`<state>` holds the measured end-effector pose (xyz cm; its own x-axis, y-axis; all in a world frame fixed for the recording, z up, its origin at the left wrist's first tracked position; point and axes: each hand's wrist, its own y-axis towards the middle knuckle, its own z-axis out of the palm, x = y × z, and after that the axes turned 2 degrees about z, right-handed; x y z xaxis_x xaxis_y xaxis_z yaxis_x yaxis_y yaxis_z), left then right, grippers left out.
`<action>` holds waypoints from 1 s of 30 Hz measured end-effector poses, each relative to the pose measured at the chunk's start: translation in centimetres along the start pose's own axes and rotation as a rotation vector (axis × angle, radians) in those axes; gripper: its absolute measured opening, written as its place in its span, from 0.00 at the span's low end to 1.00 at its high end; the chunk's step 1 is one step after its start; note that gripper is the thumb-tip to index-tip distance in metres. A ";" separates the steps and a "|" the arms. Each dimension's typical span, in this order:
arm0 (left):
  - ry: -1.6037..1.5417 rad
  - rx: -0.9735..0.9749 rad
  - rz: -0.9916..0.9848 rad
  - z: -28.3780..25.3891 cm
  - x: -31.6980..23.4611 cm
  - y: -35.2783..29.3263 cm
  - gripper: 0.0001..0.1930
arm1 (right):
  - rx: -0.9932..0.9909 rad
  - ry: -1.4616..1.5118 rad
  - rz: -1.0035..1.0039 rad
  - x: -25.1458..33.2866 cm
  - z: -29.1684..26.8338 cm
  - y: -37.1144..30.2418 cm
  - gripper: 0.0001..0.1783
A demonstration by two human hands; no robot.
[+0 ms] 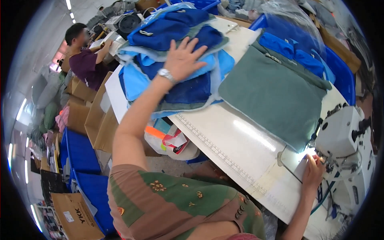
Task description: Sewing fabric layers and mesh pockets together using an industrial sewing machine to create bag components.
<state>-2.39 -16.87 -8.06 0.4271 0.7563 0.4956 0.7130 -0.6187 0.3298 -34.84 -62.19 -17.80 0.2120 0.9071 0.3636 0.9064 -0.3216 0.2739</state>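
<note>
My left hand, a watch on its wrist, lies with fingers spread on a pile of blue and grey-green fabric pieces. Cords show on the upper pieces. At the right, my right hand is beside the needle area of a white sewing machine, fingers bent together near the lit spot. What they pinch, if anything, is too small to make out. A grey-green fabric panel lies flat on the table, one corner reaching the machine's needle area, with blue fabric along its far edge.
The white table has a ruler strip along its near edge. Behind the panel stands a blue bin with clear plastic. Cardboard boxes and blue bins stand at the left. Another person works at the far left.
</note>
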 end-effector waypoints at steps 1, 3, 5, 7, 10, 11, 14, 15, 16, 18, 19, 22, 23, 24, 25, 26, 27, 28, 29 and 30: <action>0.041 0.018 0.056 0.1 0.9 0.0 0.27 | 0.070 -0.021 0.099 -0.5 0.2 0.0 0.11; -0.025 0.071 0.014 -0.9 1.8 0.3 0.28 | -0.088 -0.108 -0.079 -1.2 1.7 -0.2 0.10; -0.078 -0.058 0.089 -3.2 -0.2 0.0 0.32 | -0.078 0.035 0.007 1.1 1.4 0.6 0.11; -0.331 -0.051 0.368 -5.9 -4.3 -0.2 0.37 | -0.023 -0.059 -0.074 0.7 1.8 1.4 0.12; -0.461 -0.021 0.643 -6.4 -10.5 0.3 0.39 | -0.070 -0.128 -0.147 1.3 1.8 1.6 0.16; -0.437 -0.046 0.745 -5.5 -11.7 0.7 0.38 | -0.098 -0.133 -0.161 0.9 1.9 1.4 0.16; -0.449 -0.041 0.857 -4.5 -13.2 1.7 0.36 | -0.074 -0.107 -0.076 1.5 1.1 1.1 0.14; -0.484 -0.006 0.855 -4.4 -13.4 2.0 0.36 | -0.075 -0.106 -0.068 1.8 0.8 1.1 0.14; -0.485 -0.004 0.866 -4.3 -13.5 2.1 0.36 | -0.070 -0.125 -0.066 2.1 0.3 1.1 0.13; -0.505 0.014 0.878 -4.3 -13.4 2.5 0.34 | -0.065 -0.139 -0.055 2.2 0.2 1.0 0.13; -0.506 0.014 0.889 -4.5 -13.3 2.8 0.34 | -0.064 -0.112 -0.066 1.9 0.2 1.0 0.12; -0.290 0.045 0.816 -4.3 -12.3 3.7 0.31 | -0.072 -0.120 -0.108 1.5 -0.1 1.0 0.12; -0.284 0.048 0.821 -3.5 -11.9 3.5 0.31 | -0.080 -0.152 -0.152 1.6 -0.2 1.0 0.13; -0.371 0.064 0.831 -2.7 -11.6 3.3 0.30 | -0.083 -0.145 -0.149 1.6 -0.3 0.9 0.13; -0.462 0.075 0.850 -2.7 -11.8 3.7 0.30 | -0.040 -0.224 -0.143 1.7 -0.3 0.7 0.16; -0.379 0.036 0.888 -3.3 -11.7 3.9 0.29 | 0.004 -0.301 -0.138 1.7 -0.2 0.5 0.18; -0.376 0.035 0.897 -4.4 -11.4 3.7 0.29 | 0.001 -0.299 -0.130 1.4 0.2 0.3 0.18; -0.288 0.026 0.900 -6.2 -11.4 3.3 0.29 | 0.000 -0.323 -0.151 0.7 1.0 0.0 0.22; -0.203 0.014 0.905 -8.0 -11.5 2.8 0.28 | 0.000 -0.350 -0.168 0.2 1.5 -0.4 0.26; -0.215 0.009 0.918 -9.5 -11.6 2.1 0.28 | 0.006 -0.359 -0.154 -0.4 2.2 -0.6 0.26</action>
<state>-11.11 -28.95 -5.47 0.9166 -0.0025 0.3998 0.0508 -0.9912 -0.1225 -34.68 -61.78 -20.10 0.1869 0.9822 -0.0167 0.9395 -0.1738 0.2951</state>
